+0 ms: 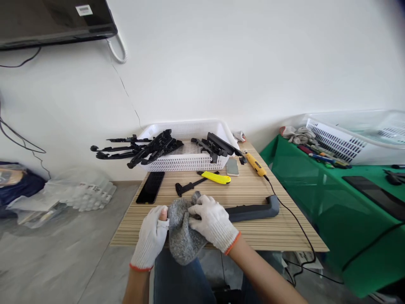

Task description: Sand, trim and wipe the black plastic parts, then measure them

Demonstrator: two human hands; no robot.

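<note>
A grey cloth hangs partly over the table's front edge, draped around a long dark plastic part with a raised hooked end at the right. My right hand, in a white knit glove, is closed on the cloth over the part. My left hand, gloved with the thumb tip bare, closes on the cloth's left edge. The cloth and fingers hide the part's left end. Just beyond lie a black caliper and a yellow-handled cutter.
A white basket holds black plastic parts, several jutting over its left rim. A phone, a grey flat block and a yellow corded tool lie on the table. Its cord runs down the right side. Rightward stands a green-covered table.
</note>
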